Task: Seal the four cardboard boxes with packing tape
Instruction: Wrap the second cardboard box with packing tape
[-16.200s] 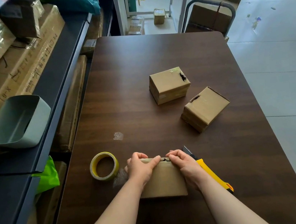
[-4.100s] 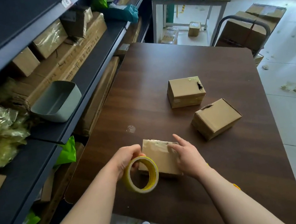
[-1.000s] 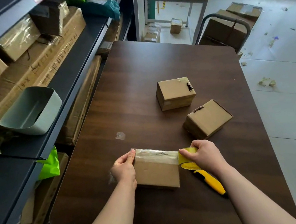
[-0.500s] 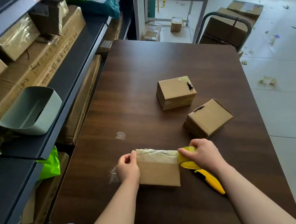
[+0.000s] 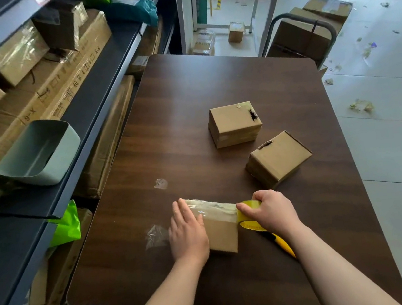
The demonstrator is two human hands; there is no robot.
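Left hand flat, fingers straight, pressing on the taped near box at the counter's front. Right hand curled round the yellow tape roll at the box's right end. Shelf carton marked "9-X"; other print unreadable.

The left hand covers the near box's left end. The right hand hides most of the tape roll. Its forearm crosses the yellow knife, perhaps a box cutter. The roll's print is too small to read.
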